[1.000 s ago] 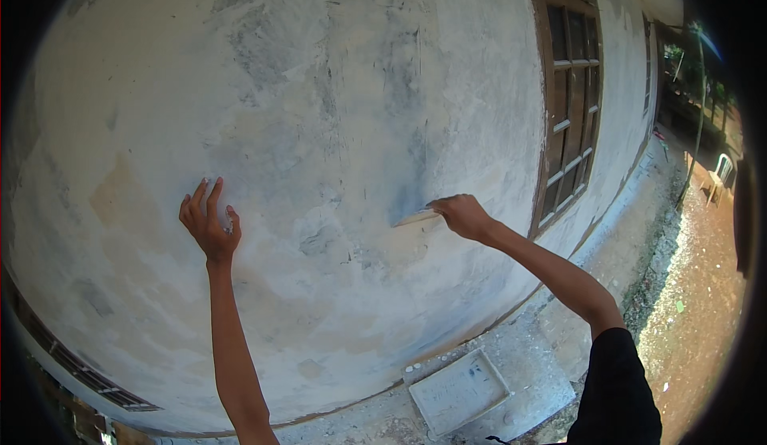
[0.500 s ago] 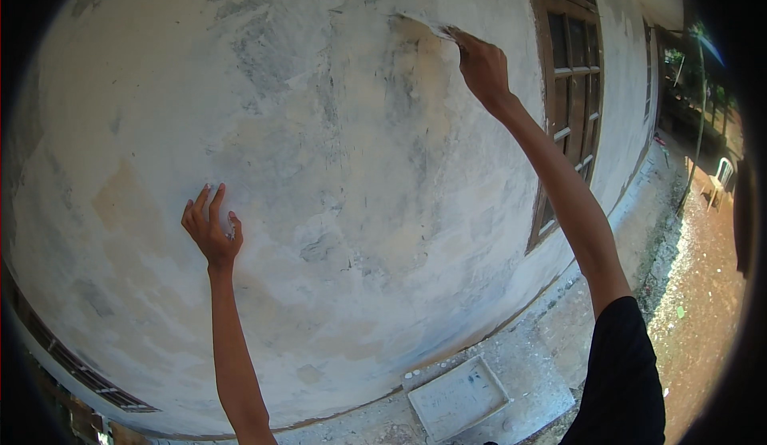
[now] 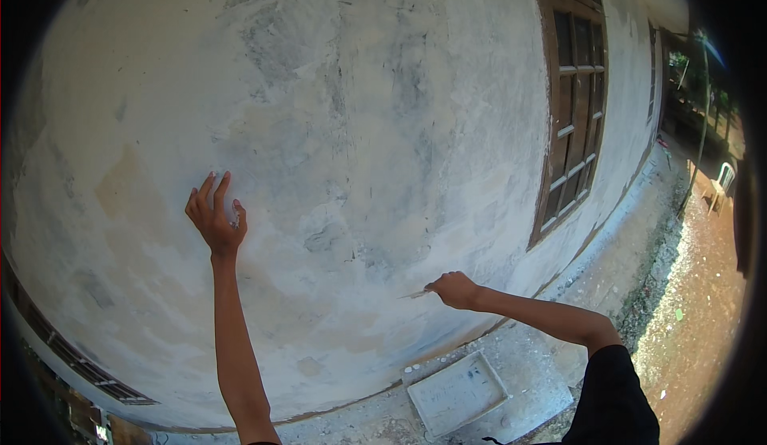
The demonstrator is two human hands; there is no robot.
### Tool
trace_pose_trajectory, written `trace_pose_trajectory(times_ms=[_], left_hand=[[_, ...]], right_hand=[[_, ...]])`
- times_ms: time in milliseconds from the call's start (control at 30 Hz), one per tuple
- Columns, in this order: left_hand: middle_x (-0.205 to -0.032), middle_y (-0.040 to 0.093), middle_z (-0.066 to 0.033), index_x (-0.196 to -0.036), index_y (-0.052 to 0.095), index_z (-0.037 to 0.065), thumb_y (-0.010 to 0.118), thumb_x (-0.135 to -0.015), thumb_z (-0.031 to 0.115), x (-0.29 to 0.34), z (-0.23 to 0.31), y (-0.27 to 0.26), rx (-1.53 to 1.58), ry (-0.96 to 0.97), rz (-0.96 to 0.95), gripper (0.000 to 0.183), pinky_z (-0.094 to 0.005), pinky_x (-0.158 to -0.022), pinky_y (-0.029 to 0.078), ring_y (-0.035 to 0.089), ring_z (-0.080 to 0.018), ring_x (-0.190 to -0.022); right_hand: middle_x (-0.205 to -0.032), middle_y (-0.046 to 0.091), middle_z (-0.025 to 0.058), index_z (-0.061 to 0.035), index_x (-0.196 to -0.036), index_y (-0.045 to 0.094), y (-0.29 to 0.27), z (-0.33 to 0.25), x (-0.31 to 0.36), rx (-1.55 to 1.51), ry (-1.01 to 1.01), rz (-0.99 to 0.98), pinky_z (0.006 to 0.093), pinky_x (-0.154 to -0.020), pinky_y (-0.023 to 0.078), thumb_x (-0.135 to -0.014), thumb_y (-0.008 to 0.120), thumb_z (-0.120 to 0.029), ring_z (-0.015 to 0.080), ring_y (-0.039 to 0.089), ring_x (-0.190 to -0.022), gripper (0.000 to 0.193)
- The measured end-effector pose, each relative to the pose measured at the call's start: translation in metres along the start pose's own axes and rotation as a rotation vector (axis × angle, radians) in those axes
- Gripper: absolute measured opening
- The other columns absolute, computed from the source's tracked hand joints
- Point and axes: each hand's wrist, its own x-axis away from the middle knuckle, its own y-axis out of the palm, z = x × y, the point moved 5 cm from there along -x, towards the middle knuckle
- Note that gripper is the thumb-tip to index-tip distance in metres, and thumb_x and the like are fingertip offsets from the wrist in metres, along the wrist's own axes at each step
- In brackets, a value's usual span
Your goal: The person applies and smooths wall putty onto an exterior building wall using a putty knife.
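A patchy white and grey wall [image 3: 375,165] fills most of the view. My left hand [image 3: 220,221] is raised against it at the left, fingers spread and thumb apart. Something whitish shows beside that thumb; whether it is smeared filler or a thin object I cannot make out. Lower down on the right, my right hand [image 3: 454,291] is closed round a putty knife [image 3: 415,294]. Its thin, pale blade points left, at or close to the wall's surface. The knife's handle is hidden in my fist.
A shallow whitish rectangular tray [image 3: 415,403] lies on the ledge at the wall's foot, below my right forearm. A brown-framed window [image 3: 551,125] stands to the right, another opening [image 3: 80,357] at lower left. A white chair [image 3: 723,180] is far right on brown ground.
My right hand has swept down the wall with the putty knife, from high up to near the wall's base. Wet-looking tan patch at the top now looks paler. My left hand stays nearly in place.
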Motion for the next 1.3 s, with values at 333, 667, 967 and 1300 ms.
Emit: trace_pose_trajectory(times_ms=[333,667,967,1300], left_hand=[[-0.137,0.054,-0.0082,-0.132,0.062,0.018,0.060,-0.080,0.016,0.002,0.001,-0.002,0.024,-0.011,0.006,0.052,-0.0495,-0.110,0.033,0.048,-0.0254,-0.124],[-0.135,0.056,-0.0054,-0.131,0.063,0.020,0.062,-0.079,0.016,0.002,-0.004,-0.003,0.023,-0.017,0.023,0.052,-0.0486,-0.110,0.033,0.050,-0.0233,-0.122],[-0.138,0.056,-0.0053,-0.132,0.063,0.019,0.062,-0.081,0.013,0.004,0.000,0.001,0.072,-0.030,0.029,0.052,-0.0475,-0.110,0.031,0.048,-0.0246,-0.126],[-0.134,0.056,-0.0030,-0.131,0.063,0.023,0.063,-0.080,0.017,0.006,-0.008,-0.003,0.051,-0.028,0.032,0.052,-0.0467,-0.109,0.034,0.050,-0.0216,-0.121]], right_hand=[[-0.089,0.072,0.0207,-0.0036,-0.104,0.075,-0.317,-0.059,-0.095,0.036,-0.051,0.496,0.0449,-0.076,0.056,-0.079,0.058,0.002,0.0369,0.069,-0.083,0.030],[-0.109,0.067,0.0277,-0.0053,-0.131,0.058,-0.461,-0.084,-0.045,0.101,-0.148,1.283,0.0428,-0.074,0.050,-0.090,0.064,-0.004,0.0386,0.067,-0.098,0.042],[-0.120,0.066,0.0228,0.0019,-0.122,0.061,-0.091,-0.061,-0.074,0.316,-0.117,1.006,0.0433,-0.093,0.054,-0.082,0.061,0.001,0.0353,0.065,-0.112,0.040],[-0.080,0.070,0.0193,-0.0047,-0.094,0.070,-0.076,-0.062,-0.041,-0.271,0.223,0.384,0.0472,-0.074,0.055,-0.082,0.065,-0.008,0.0408,0.067,-0.079,0.013]])
